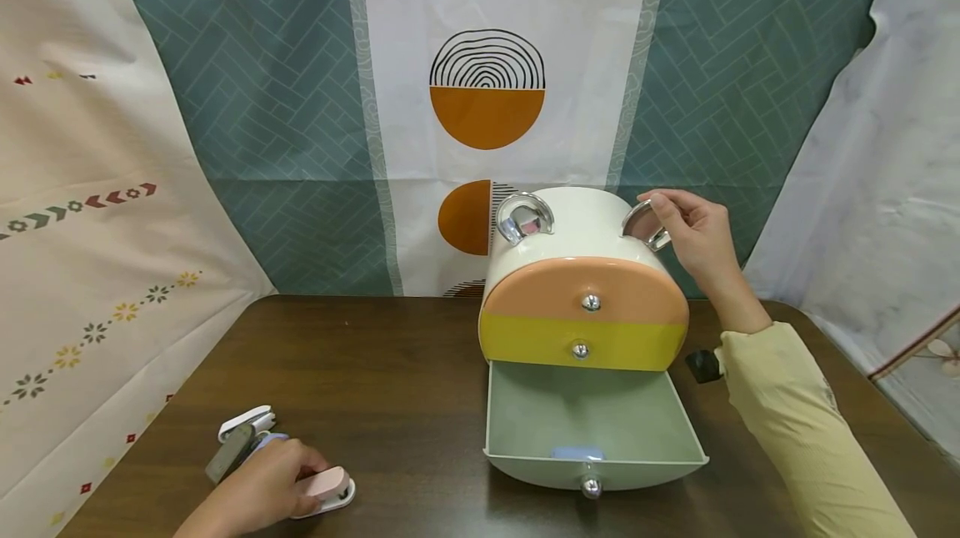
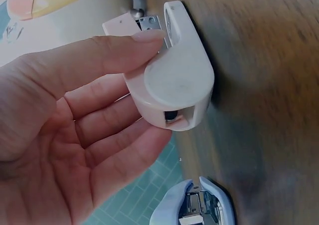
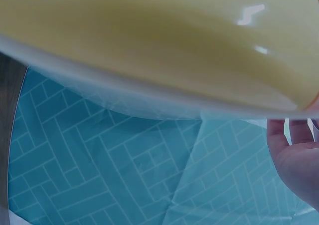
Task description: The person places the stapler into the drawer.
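Note:
On the table at the lower left, my left hand (image 1: 266, 484) holds a small pink and white stapler (image 1: 326, 485). The left wrist view shows the thumb and fingers pinching this stapler (image 2: 179, 78) by its sides. A light blue stapler (image 2: 169, 205) lies close by. My right hand (image 1: 701, 242) pinches the right silver ear-shaped handle (image 1: 647, 225) on top of a rounded drawer box (image 1: 577, 221). Its green bottom drawer (image 1: 592, 404) is pulled out, with a light blue thing (image 1: 577, 454) near the front. In the right wrist view the box hides part of that hand.
Beside my left hand lie a white stapler-like object (image 1: 247, 421) and a grey-green one (image 1: 231, 455). The orange drawer (image 1: 540, 292) and yellow drawer (image 1: 525, 338) are closed. A small black object (image 1: 703, 366) shows by the right sleeve. Patterned cloth (image 1: 285, 104) hangs behind the table.

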`<action>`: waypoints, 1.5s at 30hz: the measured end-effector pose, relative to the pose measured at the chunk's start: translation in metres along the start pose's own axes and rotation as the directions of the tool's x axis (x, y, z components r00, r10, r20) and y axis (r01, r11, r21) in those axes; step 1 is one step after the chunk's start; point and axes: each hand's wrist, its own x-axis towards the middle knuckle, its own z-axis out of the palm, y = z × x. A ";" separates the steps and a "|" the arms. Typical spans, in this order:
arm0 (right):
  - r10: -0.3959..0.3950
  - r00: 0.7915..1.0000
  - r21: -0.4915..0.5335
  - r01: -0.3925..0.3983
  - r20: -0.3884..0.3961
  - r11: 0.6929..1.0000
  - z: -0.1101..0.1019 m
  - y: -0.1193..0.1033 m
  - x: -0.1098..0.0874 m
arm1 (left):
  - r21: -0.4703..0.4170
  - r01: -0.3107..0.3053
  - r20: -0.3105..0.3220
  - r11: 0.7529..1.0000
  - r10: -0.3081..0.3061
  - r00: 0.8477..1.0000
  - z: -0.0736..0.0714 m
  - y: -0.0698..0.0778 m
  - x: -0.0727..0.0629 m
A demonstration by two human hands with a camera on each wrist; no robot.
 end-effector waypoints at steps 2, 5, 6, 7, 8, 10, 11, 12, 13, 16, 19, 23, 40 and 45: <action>0.000 1.000 0.000 0.000 -0.001 1.000 0.000 -0.001 0.000 | -0.006 -0.001 -0.007 1.000 0.001 1.000 -0.001 0.003 0.002; -0.003 1.000 0.001 0.003 -0.002 1.000 0.000 -0.001 -0.001 | -0.020 -0.009 -0.030 1.000 0.009 0.999 -0.002 0.008 0.005; -0.005 1.000 0.002 0.005 -0.003 1.000 0.000 -0.001 -0.001 | -0.024 -0.012 -0.035 1.000 0.011 0.999 -0.003 0.010 0.007; -0.007 1.000 0.003 0.007 -0.003 1.000 0.000 -0.001 -0.001 | -0.030 -0.009 -0.039 0.999 0.008 0.999 -0.003 0.012 0.009; -0.010 1.000 0.003 0.010 -0.003 1.000 0.000 -0.001 -0.001 | -0.031 -0.009 -0.047 0.999 0.007 0.999 -0.004 0.015 0.011; -0.013 1.000 -0.001 0.013 -0.005 1.000 0.000 -0.001 0.000 | -0.045 -0.008 -0.064 0.999 0.005 0.998 -0.006 0.021 0.014; -0.012 1.000 -0.001 0.012 -0.006 1.000 0.000 0.000 0.000 | -0.046 -0.005 -0.076 0.999 0.001 0.997 -0.007 0.025 0.017; -0.010 1.000 -0.004 0.010 -0.007 1.000 -0.001 0.000 0.000 | -0.056 0.000 -0.077 0.998 -0.004 0.997 -0.009 0.029 0.019; -0.008 1.000 -0.007 0.008 -0.007 1.000 -0.001 0.000 0.000 | -0.059 0.002 -0.089 0.998 -0.007 0.996 -0.010 0.033 0.021; -0.002 1.000 -0.010 0.002 -0.007 1.000 -0.001 0.000 0.000 | -0.051 -0.021 -0.134 0.998 0.014 0.991 -0.014 0.045 0.028; -0.004 1.000 -0.013 0.003 -0.008 1.000 -0.001 -0.001 0.000 | -0.026 -0.053 -0.190 0.998 0.047 0.981 -0.017 0.057 0.036; -0.001 1.000 0.001 0.001 0.001 1.000 -0.001 -0.001 0.001 | -0.002 -0.090 -0.256 0.996 0.086 0.963 -0.022 0.074 0.048; -0.012 1.000 0.002 0.012 -0.009 1.000 -0.001 -0.002 0.000 | 0.014 -0.283 -0.297 0.959 0.274 0.915 -0.021 0.131 0.098; -0.008 1.000 -0.014 0.008 -0.009 1.000 0.000 -0.002 -0.001 | -0.015 -0.305 -0.263 0.952 0.291 0.920 -0.014 0.142 0.112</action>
